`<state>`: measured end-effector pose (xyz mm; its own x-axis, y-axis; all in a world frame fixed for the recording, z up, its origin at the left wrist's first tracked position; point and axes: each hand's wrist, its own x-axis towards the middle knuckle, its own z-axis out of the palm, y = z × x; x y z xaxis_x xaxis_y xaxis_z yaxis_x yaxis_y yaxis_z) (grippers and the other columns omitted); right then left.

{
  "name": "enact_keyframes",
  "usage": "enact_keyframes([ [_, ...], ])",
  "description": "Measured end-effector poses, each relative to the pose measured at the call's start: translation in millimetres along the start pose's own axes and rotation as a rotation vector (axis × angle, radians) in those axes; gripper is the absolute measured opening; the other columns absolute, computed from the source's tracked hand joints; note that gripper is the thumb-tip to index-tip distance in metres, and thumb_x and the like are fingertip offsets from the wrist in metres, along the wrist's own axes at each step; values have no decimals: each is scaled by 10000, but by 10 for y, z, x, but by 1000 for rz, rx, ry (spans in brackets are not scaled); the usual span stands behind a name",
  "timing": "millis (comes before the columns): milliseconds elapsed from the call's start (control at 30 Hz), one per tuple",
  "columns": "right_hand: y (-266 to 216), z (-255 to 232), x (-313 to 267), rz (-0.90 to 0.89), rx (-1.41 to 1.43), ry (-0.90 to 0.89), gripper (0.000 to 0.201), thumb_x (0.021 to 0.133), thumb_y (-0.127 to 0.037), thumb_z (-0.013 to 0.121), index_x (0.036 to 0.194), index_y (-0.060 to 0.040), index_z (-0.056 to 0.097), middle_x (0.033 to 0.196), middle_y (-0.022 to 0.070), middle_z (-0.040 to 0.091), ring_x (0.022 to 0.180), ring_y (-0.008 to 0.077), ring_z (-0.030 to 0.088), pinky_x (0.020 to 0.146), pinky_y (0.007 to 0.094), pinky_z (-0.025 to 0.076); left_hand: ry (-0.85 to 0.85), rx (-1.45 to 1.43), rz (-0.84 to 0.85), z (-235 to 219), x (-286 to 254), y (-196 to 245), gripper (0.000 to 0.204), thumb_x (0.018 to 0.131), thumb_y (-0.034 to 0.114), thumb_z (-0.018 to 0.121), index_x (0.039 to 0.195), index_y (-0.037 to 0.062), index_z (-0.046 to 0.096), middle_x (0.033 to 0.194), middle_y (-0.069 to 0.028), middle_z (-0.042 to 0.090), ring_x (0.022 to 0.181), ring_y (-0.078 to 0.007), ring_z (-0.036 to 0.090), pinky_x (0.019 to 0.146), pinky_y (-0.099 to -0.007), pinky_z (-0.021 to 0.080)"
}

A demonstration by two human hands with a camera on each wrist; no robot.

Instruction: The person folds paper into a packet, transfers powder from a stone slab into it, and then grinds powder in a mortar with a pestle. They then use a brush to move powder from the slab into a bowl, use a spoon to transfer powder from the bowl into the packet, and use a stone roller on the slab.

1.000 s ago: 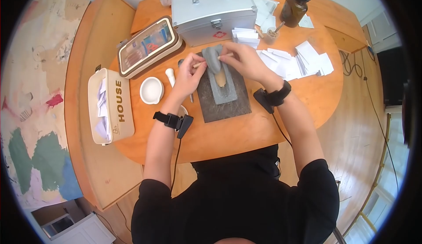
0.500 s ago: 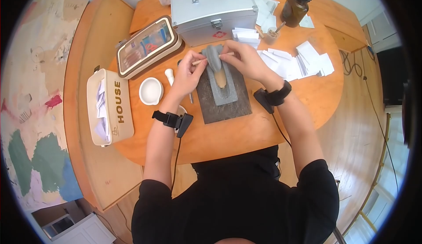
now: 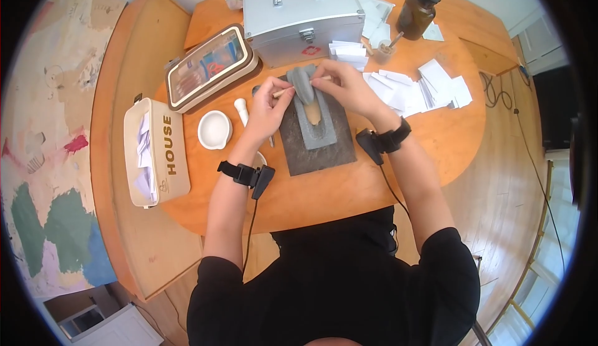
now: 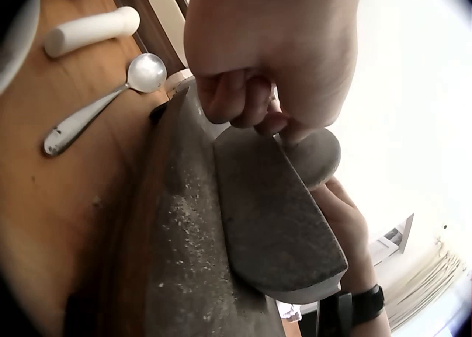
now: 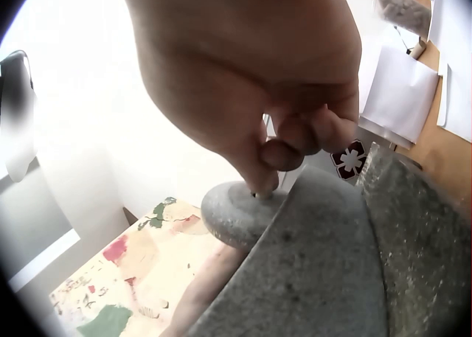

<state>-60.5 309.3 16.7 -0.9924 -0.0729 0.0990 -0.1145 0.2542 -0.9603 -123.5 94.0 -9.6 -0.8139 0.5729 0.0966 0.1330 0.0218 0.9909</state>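
Note:
A grey stone wheel stands upright in the far part of a long grey stone trough. Light wooden handles stick out from both its sides. My left hand grips the left handle with curled fingers, and my right hand pinches the right one. Tan powder lies in the trough's hollow, nearer me than the wheel. Under the trough is a dark slab; pale crumbs dot it in the left wrist view. Both wrist views show the wheel beside the fingers, above the trough's edge.
Left of the slab are a white mortar, a pestle, a spoon and a box of papers. Behind stand a glass-lidded case and a silver case. Papers, a small cup and a brown jar are at right.
The wheel shifts slightly along the far part of the trough, with both hands staying on its handles. The right wrist has moved a little to the left.

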Motion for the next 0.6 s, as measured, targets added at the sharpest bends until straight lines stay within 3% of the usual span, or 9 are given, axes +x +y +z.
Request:
enact_keyframes([
  [33,-6,9,1,0,-20,44,103,928,-118,639,894,-28,601,731,-40,551,681,39,468,597,219,376,-34,-14,-2,3,-2,-6,101,979,91,597,1001,55,506,890,9,617,691,-7,498,583,-180,390],
  [100,3,-59,-107,10,-9,-86,103,928,-117,644,897,-27,605,734,-41,552,682,38,466,603,215,378,-99,-40,-13,-15,-94,-22,111,976,94,605,996,53,504,905,1,635,697,-6,503,585,-182,392],
  [200,-51,-137,-264,36,80,-278,108,902,-124,663,880,-29,619,660,-28,517,616,64,444,562,245,344,-332,-100,-214,-132,-331,94,112,972,85,607,998,54,502,921,-14,659,709,-6,516,587,-182,394],
  [267,-119,-196,-279,54,88,-381,105,893,-134,676,884,-39,631,625,-29,499,587,70,429,537,259,315,-342,-87,-182,-109,-302,187,108,972,77,603,996,54,500,914,-18,665,724,-5,530,594,-175,397],
  [367,-139,-230,-127,12,-30,-299,112,922,-123,665,913,-32,600,686,-68,498,654,21,424,575,221,316,-232,-48,-112,-111,-156,37,95,971,67,598,993,52,507,923,-26,660,747,-4,549,607,-160,400],
  [500,88,-8,44,18,214,-8,89,923,-102,651,894,-28,612,734,-55,554,691,17,464,603,203,351,-3,-46,-6,-3,47,45,73,973,61,590,996,43,523,951,-30,639,766,-9,559,614,-155,413],
  [600,38,-64,-90,45,163,-89,94,920,-103,658,891,-23,619,775,-45,598,715,16,491,622,205,375,-50,55,-7,9,-107,-35,71,973,61,586,1005,36,527,958,-30,626,767,-22,547,616,-171,426],
])
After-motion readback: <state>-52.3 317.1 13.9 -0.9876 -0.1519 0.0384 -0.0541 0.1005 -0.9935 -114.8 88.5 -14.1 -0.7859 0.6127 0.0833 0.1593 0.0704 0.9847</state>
